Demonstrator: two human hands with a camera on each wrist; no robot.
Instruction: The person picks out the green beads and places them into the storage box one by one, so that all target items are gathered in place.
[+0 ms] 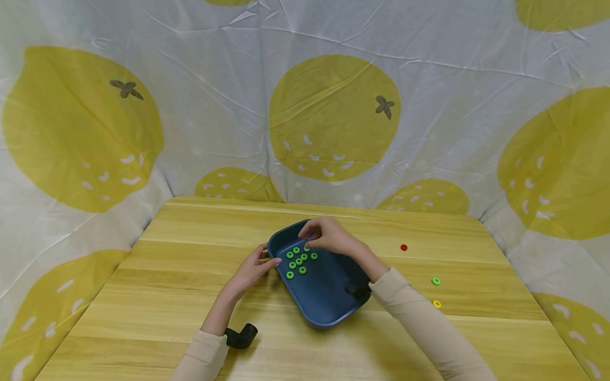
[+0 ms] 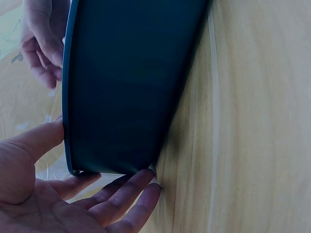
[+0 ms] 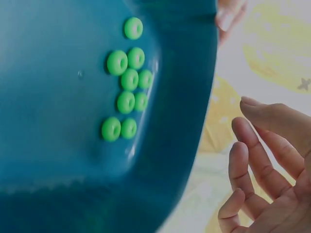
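Note:
A deep dark blue tray (image 1: 324, 301) sits slantwise on the table. Several green ring beads (image 1: 298, 262) lie loose on its floor, bunched toward the far left end. With the thumb on the rim and fingers against the outer wall, my left hand (image 1: 252, 269) holds the tray's far left corner; the left wrist view shows these fingertips (image 2: 146, 175) low on the wall, close to the tabletop. My right hand (image 1: 329, 236) hovers over the tray's far end. In the right wrist view its fingers (image 3: 260, 165) are loosely bent, with nothing between them.
On the wooden table (image 1: 181, 275), right of the tray, lie a red bead (image 1: 404, 247), a green bead (image 1: 436, 281) and a yellow bead (image 1: 437, 304). A black wrist device (image 1: 242, 336) juts from the left wrist. A lemon-print cloth (image 1: 214, 116) hangs behind the table.

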